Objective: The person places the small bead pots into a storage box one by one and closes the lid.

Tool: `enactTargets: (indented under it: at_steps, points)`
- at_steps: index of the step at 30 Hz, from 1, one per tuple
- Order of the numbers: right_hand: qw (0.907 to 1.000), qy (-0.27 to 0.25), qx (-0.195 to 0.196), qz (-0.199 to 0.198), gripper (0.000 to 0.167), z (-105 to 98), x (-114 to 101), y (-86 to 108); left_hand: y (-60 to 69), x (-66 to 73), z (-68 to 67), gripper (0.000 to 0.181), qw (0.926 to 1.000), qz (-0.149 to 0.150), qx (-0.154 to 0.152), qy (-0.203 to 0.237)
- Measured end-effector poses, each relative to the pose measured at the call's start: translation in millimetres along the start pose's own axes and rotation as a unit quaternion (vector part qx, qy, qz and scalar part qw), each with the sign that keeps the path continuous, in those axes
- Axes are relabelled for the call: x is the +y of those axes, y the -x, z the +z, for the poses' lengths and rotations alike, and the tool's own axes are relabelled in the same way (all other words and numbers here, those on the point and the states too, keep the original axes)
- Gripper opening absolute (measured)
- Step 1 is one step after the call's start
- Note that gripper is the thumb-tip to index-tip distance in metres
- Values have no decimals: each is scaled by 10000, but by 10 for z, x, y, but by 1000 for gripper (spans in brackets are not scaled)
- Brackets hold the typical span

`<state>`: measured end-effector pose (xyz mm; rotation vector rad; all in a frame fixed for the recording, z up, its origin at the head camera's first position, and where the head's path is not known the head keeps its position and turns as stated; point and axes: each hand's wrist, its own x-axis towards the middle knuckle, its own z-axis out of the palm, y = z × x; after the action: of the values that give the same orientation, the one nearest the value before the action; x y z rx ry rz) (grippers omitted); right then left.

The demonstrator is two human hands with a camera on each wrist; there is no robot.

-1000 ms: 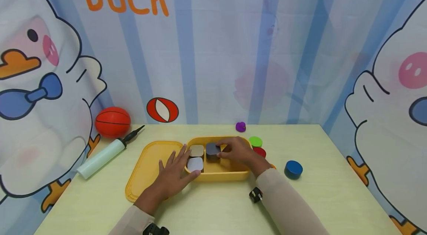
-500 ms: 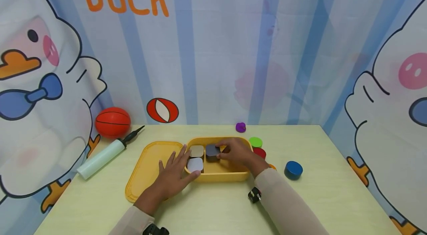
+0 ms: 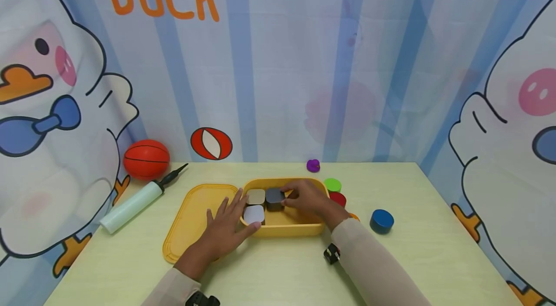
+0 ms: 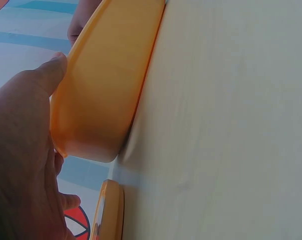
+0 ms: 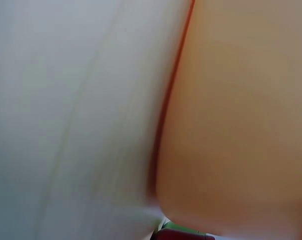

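A yellow box [image 3: 286, 230] stands on the table with blocks inside it. In its left end sit a beige block [image 3: 256, 196] and a white block [image 3: 254, 214]. My right hand [image 3: 309, 197] reaches over the box and pinches a dark grey block [image 3: 274, 199] between thumb and fingers, beside the beige one. My left hand [image 3: 227, 229] lies with spread fingers against the box's left end, its thumb at the front rim. In the left wrist view that thumb touches the box wall [image 4: 105, 80]. The right wrist view shows mostly the box's outer wall [image 5: 236, 120]; the right hand is hidden there.
The flat yellow lid [image 3: 187, 219] lies left of the box. Green [image 3: 332, 184], red [image 3: 338, 198] and blue [image 3: 382, 221] round pieces lie to the right, with an orange one partly hidden. A purple object [image 3: 313, 165], a red ball [image 3: 146, 159] and a hand pump [image 3: 134, 205] are farther back.
My right hand has shifted the dark grey block slightly left, closer to the beige block. The left hand has stayed in place at the box.
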<state>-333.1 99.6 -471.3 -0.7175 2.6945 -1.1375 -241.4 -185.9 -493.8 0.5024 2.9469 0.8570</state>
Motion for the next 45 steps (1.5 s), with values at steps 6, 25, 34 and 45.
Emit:
enactTargets:
  at_steps: [6, 25, 34, 45]
  points:
    - [10000, 23, 16, 32, 34, 13, -12, -2, 6, 0, 3, 91, 10000, 3, 9, 6]
    - [9994, 43, 328, -110, 43, -107, -34, 76, -2, -15, 23, 91, 10000, 17, 5, 28]
    - [9974, -250, 608, -309, 42, -248, -29, 225, -10, -8, 29, 90, 10000, 35, 28, -62]
    - [9864, -475, 1471, -559, 33, -385, 89, 435, -4, -22, 17, 89, 10000, 56, 26, -49]
